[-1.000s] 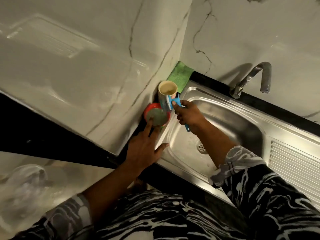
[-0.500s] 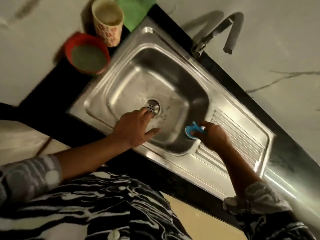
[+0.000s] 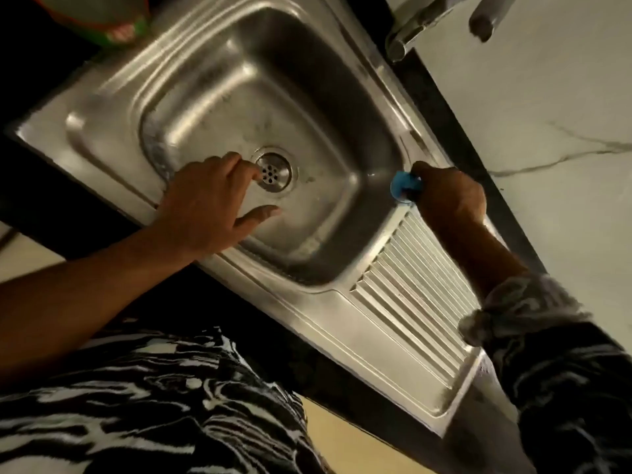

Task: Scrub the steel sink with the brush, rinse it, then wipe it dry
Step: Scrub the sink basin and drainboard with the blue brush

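Observation:
The steel sink (image 3: 219, 80) fills the middle of the view, its round drain (image 3: 273, 171) near the basin's centre. My right hand (image 3: 448, 196) grips a blue brush (image 3: 403, 186) at the basin's right rim, where the ribbed drainboard (image 3: 410, 285) begins. My left hand (image 3: 208, 203) rests over the basin's near edge, fingers loosely spread, fingertips beside the drain, holding nothing. Most of the brush is hidden inside my right fist.
A steel tap (image 3: 431, 18) stands at the top right against the marble wall (image 3: 547, 97). A red-rimmed bowl (image 3: 102, 18) sits at the top left on the black counter (image 3: 44, 56). My patterned sleeves cover the bottom of the view.
The view has swung down onto the sink. My right hand carried the brush from the cup at the back corner to the basin's right rim. My left hand moved from the red bowl into the basin.

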